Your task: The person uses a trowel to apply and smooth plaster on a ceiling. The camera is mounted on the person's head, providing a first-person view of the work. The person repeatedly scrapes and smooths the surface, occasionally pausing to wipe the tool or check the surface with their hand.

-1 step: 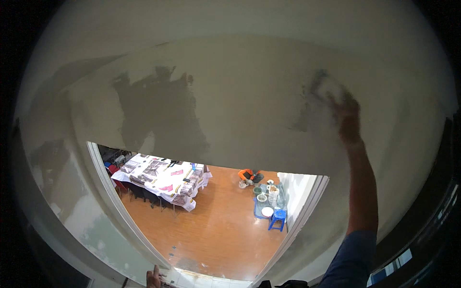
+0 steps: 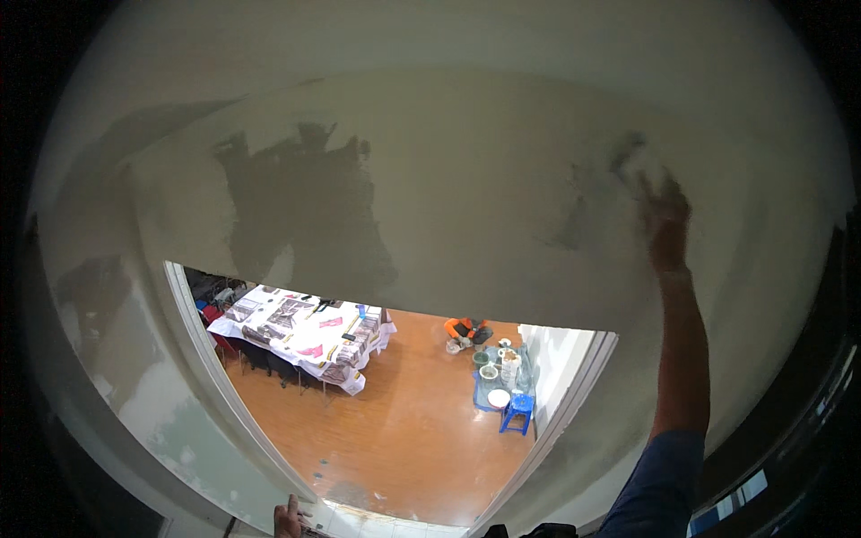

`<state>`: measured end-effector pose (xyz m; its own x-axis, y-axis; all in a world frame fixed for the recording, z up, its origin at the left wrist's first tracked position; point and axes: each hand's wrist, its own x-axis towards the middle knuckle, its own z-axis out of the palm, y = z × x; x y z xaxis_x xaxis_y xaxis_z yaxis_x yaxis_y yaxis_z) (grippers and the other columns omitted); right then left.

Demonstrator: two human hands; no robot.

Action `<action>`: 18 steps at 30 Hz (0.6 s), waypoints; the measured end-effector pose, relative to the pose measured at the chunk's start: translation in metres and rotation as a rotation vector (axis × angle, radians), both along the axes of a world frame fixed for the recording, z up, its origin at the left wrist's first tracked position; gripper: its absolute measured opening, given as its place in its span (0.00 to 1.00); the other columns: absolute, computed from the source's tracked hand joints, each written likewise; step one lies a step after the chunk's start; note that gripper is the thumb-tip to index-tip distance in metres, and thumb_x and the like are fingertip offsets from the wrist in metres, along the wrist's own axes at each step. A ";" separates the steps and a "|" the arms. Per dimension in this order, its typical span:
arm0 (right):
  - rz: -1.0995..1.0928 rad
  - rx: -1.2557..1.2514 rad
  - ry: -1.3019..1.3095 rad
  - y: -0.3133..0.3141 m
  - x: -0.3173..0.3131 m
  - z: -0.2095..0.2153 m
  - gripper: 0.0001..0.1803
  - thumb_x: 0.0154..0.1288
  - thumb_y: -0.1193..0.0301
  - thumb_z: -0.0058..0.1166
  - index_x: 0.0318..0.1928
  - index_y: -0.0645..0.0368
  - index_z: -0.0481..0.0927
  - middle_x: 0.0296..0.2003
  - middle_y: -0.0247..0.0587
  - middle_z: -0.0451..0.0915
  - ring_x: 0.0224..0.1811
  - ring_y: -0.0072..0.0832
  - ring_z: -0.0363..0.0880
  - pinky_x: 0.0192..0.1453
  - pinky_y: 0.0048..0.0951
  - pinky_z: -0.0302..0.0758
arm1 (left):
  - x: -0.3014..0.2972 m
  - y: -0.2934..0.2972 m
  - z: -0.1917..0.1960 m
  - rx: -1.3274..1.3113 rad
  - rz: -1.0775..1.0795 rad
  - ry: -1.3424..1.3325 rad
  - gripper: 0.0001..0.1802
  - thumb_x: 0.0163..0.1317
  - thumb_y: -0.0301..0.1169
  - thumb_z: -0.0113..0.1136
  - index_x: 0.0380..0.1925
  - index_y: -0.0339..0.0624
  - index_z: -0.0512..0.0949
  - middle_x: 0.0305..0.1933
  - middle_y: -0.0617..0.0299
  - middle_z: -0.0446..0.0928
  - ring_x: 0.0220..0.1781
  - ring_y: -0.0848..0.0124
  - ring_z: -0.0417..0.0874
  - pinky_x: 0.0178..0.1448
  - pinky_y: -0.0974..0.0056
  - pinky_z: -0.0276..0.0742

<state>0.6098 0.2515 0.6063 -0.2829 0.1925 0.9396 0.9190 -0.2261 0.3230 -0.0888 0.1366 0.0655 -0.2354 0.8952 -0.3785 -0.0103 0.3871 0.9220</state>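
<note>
At the upper right, my right hand (image 2: 666,211) is raised to the wall with its fingers closed on a putty knife (image 2: 628,157), smeared by motion. The blade lies against the pale wall (image 2: 466,179), beside a darker grey smear of filler (image 2: 571,211). A larger dark grey patch of filler (image 2: 305,197) covers the wall at the left. Low at the bottom edge, next to the left side of the door frame, my left hand (image 2: 289,518) shows only in part. Its fingers are bent round something dark that the picture's edge cuts off.
Below the wall is a doorway with a pale frame (image 2: 574,381) and an orange-brown floor (image 2: 395,421). Beyond stand a covered table (image 2: 305,327) and a blue stool (image 2: 517,411). Buckets (image 2: 489,371) sit on a sheet near a crouching person in orange (image 2: 466,330).
My right hand and the putty knife have moved a little to the right along the wall. My left hand has stayed in place.
</note>
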 end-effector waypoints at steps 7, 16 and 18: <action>-0.040 -0.117 -0.401 0.054 -0.116 0.054 0.38 0.60 0.80 0.52 0.70 0.36 0.67 0.71 0.48 0.59 0.70 0.48 0.61 0.75 0.51 0.52 | 0.001 0.018 -0.003 0.031 -0.061 -0.033 0.25 0.67 0.50 0.52 0.35 0.33 0.78 0.18 0.55 0.75 0.15 0.67 0.73 0.18 0.62 0.70; -0.019 -0.157 -0.263 0.007 -0.059 0.080 0.36 0.60 0.80 0.58 0.68 0.40 0.69 0.73 0.44 0.56 0.72 0.48 0.58 0.77 0.45 0.55 | -0.005 -0.007 -0.017 0.128 0.114 0.045 0.37 0.68 0.60 0.47 0.25 0.32 0.80 0.15 0.58 0.75 0.13 0.71 0.73 0.18 0.65 0.70; -0.067 -0.062 -0.312 0.004 -0.037 0.075 0.34 0.63 0.79 0.57 0.67 0.40 0.69 0.72 0.44 0.57 0.70 0.49 0.61 0.75 0.45 0.59 | -0.003 0.015 -0.033 0.195 0.045 0.157 0.39 0.68 0.58 0.47 0.16 0.31 0.79 0.10 0.58 0.72 0.14 0.70 0.73 0.23 0.64 0.71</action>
<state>0.5732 0.2555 0.6809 -0.5404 0.2746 0.7953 0.7570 -0.2539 0.6020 -0.0914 0.1514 0.0321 -0.3190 0.9350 -0.1551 0.1256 0.2039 0.9709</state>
